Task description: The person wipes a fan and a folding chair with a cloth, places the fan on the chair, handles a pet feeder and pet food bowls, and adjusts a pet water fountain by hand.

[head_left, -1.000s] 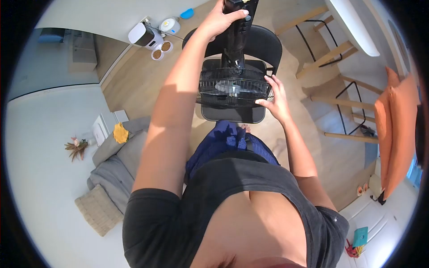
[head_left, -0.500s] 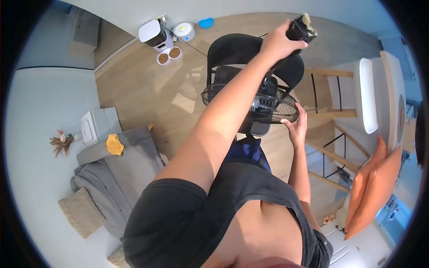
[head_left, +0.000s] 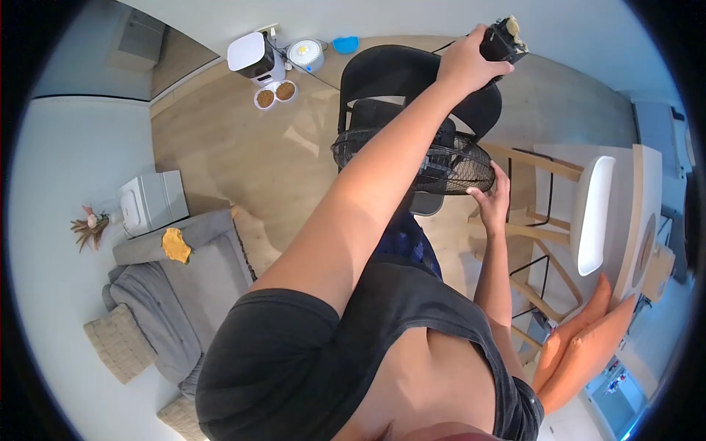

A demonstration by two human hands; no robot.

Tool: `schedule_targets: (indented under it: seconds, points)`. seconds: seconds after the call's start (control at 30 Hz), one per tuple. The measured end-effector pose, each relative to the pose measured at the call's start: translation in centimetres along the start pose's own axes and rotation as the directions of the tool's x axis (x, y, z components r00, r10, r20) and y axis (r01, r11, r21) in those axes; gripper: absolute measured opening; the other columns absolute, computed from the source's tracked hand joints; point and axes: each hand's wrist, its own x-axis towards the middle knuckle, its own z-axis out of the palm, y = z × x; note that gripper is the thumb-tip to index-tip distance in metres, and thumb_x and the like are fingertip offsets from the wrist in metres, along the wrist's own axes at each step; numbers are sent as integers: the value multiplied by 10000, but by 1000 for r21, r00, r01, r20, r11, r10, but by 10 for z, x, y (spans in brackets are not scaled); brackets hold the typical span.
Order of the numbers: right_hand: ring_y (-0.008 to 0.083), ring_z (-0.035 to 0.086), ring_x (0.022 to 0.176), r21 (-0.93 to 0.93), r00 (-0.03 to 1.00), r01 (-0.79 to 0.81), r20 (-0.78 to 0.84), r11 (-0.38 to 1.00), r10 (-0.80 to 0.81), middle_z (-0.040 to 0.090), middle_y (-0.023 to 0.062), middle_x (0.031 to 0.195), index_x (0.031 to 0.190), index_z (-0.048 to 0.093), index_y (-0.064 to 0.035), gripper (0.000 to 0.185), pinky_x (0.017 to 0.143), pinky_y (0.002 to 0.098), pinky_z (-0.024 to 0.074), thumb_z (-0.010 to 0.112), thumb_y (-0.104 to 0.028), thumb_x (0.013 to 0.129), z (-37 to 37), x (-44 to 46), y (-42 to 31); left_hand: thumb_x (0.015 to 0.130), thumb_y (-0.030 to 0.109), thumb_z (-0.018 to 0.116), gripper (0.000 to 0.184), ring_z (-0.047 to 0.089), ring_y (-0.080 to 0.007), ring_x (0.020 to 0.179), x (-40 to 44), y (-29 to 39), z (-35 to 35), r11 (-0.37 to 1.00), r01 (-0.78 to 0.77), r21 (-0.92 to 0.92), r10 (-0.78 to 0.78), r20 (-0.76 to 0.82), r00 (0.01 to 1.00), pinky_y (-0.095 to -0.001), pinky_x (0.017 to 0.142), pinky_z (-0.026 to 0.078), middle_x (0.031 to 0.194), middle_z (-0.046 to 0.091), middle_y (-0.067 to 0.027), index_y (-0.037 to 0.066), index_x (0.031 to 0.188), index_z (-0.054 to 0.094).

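My left hand (head_left: 471, 65) reaches across to the far side, its fingers wrapped round a black blocky thing (head_left: 503, 44) with a ragged cream-coloured end. Whether that piece joins the fan is hidden behind my hand and forearm. My right hand (head_left: 494, 197) grips the near right edge of a black fan (head_left: 460, 175), thumb and fingers round its wire cage. My left forearm covers part of the cage. Behind and beneath the fan stands a black chair (head_left: 379, 70) with a curved back.
A pet feeder (head_left: 254, 55) with two filled bowls and a round white dispenser (head_left: 305, 55) stand by the far wall. On the left is a grey sofa (head_left: 209, 261). To the right are a white-seated wooden stool (head_left: 594, 217), a table (head_left: 643, 198) and orange cushions (head_left: 588, 353).
My left hand has moved slightly up and right with the black thing. The fan and my right hand are nearly where they were. The view has shifted, moving the stool and orange cushions within it.
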Motion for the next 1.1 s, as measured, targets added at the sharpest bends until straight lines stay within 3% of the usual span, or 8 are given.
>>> schedule_targets:
  seconds: [0.2, 0.3, 0.4, 0.57, 0.73, 0.87, 0.93, 1.1]
  points:
    - [270, 471, 1151, 12, 996, 78, 40, 997, -79, 465, 110, 1236, 1272, 481, -88, 775, 979, 376, 414, 817, -60, 575, -8, 73, 9, 625, 414, 770, 708, 650, -248, 860, 66, -14, 9, 999, -18, 34, 20, -53, 998, -344, 790, 495, 975, 674, -118, 77, 1202, 538]
    - [283, 474, 1138, -42, 992, 113, 59, 993, -110, 471, 118, 1226, 1265, 483, -90, 771, 977, 380, 407, 821, -75, 572, -9, 100, 7, 596, 386, 781, 757, 619, -328, 935, 87, -16, 7, 1000, 3, -21, -4, -47, 999, -395, 824, 482, 994, 636, -174, 79, 1227, 498]
    - [292, 475, 1128, -70, 987, 144, 78, 987, -139, 470, 126, 1221, 1259, 486, -93, 767, 969, 384, 410, 823, -86, 570, -5, 134, 7, 598, 383, 781, 747, 617, -318, 945, 108, -14, 4, 998, 18, 58, -8, -169, 985, -390, 826, 482, 1008, 633, -168, 82, 1221, 500]
    - [299, 476, 1119, -69, 983, 161, 102, 985, -153, 470, 132, 1203, 1255, 487, -97, 763, 960, 386, 413, 829, -104, 574, -2, 190, 4, 592, 402, 773, 752, 615, -322, 938, 159, -27, 4, 999, -1, 35, 8, -192, 981, -393, 830, 481, 1001, 630, -168, 83, 1217, 502]
    - [293, 475, 1120, -104, 989, 74, 132, 992, -60, 452, 125, 1212, 1268, 479, -104, 742, 941, 371, 422, 822, -116, 609, 2, 249, -10, 569, 418, 766, 756, 609, -334, 949, 217, -37, 4, 997, 40, 66, -26, -195, 980, -394, 840, 482, 1009, 624, -181, 90, 1202, 512]
    - [277, 469, 1133, -141, 983, 127, 154, 982, -105, 434, 109, 1234, 1277, 473, -123, 754, 925, 383, 441, 822, -107, 610, 11, 303, -10, 572, 459, 751, 760, 624, -332, 948, 270, -55, 2, 996, 21, 82, -1, -236, 972, -394, 836, 485, 1034, 644, -182, 59, 1184, 542]
    - [265, 456, 1153, -78, 988, 37, 154, 996, -24, 421, 94, 1249, 1283, 466, -137, 776, 912, 421, 458, 829, -111, 598, 14, 331, -12, 572, 450, 751, 740, 617, -334, 942, 295, -63, 4, 998, 27, 52, -12, -268, 963, -399, 833, 486, 1000, 644, -178, 58, 1166, 548]
    - [260, 432, 1183, -125, 979, 36, 204, 992, -10, 409, 78, 1263, 1291, 462, -149, 796, 899, 452, 470, 843, -168, 593, 18, 386, -11, 571, 454, 755, 724, 609, -335, 937, 344, -79, 0, 996, 87, 2, -83, -277, 957, -400, 836, 482, 973, 628, -181, 66, 1146, 548]
